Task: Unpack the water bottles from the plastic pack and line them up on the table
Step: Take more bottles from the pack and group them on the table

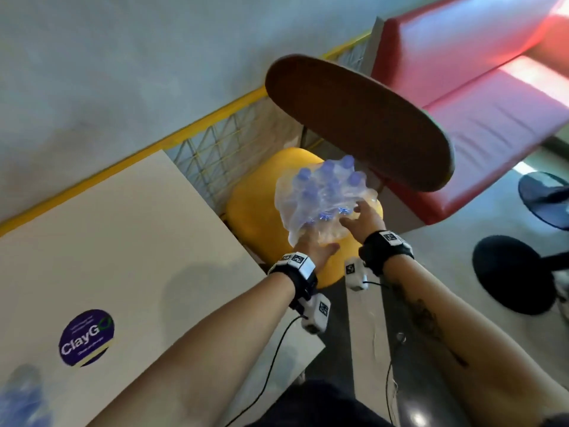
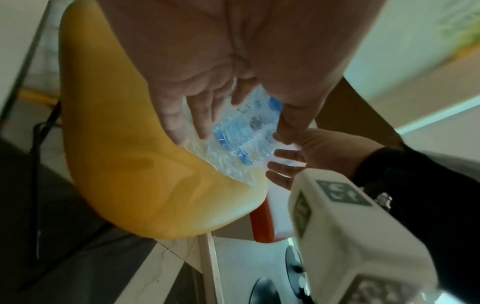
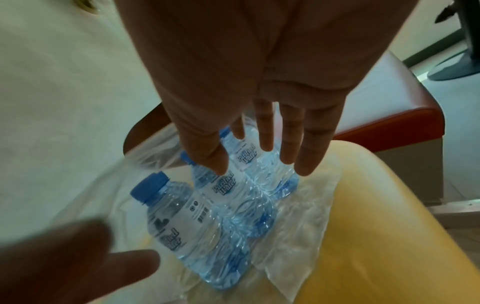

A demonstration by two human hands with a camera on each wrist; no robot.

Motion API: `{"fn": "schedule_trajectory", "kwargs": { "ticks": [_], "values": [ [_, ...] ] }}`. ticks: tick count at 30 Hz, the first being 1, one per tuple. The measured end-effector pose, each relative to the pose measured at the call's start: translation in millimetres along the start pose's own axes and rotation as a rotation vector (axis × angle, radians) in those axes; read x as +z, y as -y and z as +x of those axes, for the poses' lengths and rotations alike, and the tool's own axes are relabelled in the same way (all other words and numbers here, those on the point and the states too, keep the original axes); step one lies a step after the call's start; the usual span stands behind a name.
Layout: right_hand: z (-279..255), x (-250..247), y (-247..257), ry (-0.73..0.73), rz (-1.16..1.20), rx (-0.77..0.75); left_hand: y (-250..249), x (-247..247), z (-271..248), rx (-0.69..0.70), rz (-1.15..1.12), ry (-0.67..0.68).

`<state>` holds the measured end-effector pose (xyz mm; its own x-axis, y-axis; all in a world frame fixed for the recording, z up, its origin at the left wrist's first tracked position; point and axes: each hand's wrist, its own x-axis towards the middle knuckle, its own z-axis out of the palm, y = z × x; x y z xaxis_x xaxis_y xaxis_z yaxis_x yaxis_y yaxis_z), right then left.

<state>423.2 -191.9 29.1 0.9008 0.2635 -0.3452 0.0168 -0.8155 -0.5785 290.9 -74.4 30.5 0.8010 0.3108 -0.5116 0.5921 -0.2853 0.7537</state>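
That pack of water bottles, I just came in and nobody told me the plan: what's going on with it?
A person is reaching with both hands for the plastic pack of water bottles, which sits on a yellow seat beside the table. The left hand is at the pack's near end and the right hand at its side, fingers straight against the wrap. The bottles are in the plastic, and none from this pack stands on the table yet.

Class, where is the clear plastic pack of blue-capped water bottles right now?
In the head view the clear plastic pack of blue-capped water bottles sits on the yellow chair seat, right of the beige table, between both hands.
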Motion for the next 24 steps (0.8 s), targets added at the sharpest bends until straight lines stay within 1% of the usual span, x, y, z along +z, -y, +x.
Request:
{"fn": "schedule_trajectory", "kwargs": {
  "ticks": [2, 3, 5, 7, 10, 12, 15, 17, 19, 20, 23, 24],
  "values": [
    [14.3, 5.8, 4.0, 0.028, -0.001, -0.014, -9.2, 4.2, 21.8, -0.017, -0.101, -0.135],
    [19.4, 9.3, 7.5, 0.052, -0.01, -0.033, -11.0, 4.5, 32.3, -0.03, -0.12, -0.178],
    [28.5, 15.5, 12.6, 0.094, -0.038, -0.105, -15.7, -0.3, 47.8, -0.04, -0.102, -0.208],
    [34.7, 16.0, 19.6, 0.136, -0.11, -0.145, -20.4, -11.3, 57.0, -0.04, -0.013, -0.176],
    [46.0, 14.2, 20.9, 0.171, -0.205, -0.144, -21.5, -22.7, 69.6, -0.071, 0.098, -0.146],
    [53.3, 16.2, 15.8, 0.147, -0.211, -0.121, -19.7, -25.0, 76.8, -0.069, 0.134, -0.158],
    [54.3, 20.6, 8.7, 0.066, -0.199, -0.172, -18.6, -26.2, 82.2, -0.015, 0.2, -0.173],
    [46.3, 21.7, 5.0, 0.044, -0.12, -0.176, -15.9, -25.2, 84.1, 0.027, 0.218, -0.163],
    [35.1, 21.5, -1.2, 0.031, -0.076, -0.177, -10.5, -25.3, 81.9, 0.038, 0.208, -0.141],
    [27.6, 20.4, -3.9, 0.025, -0.094, -0.191, -7.0, -25.2, 78.6, 0.053, 0.224, -0.123],
    [1.0, 16.8, -11.0, 0.006, -0.098, -0.222, -0.6, -28.1, 50.3, 0.151, 0.279, -0.072],
    [-11.2, 15.7, -12.5, -0.009, -0.11, -0.22, 2.7, -30.4, 35.5, 0.173, 0.254, -0.068]
  ]
}}
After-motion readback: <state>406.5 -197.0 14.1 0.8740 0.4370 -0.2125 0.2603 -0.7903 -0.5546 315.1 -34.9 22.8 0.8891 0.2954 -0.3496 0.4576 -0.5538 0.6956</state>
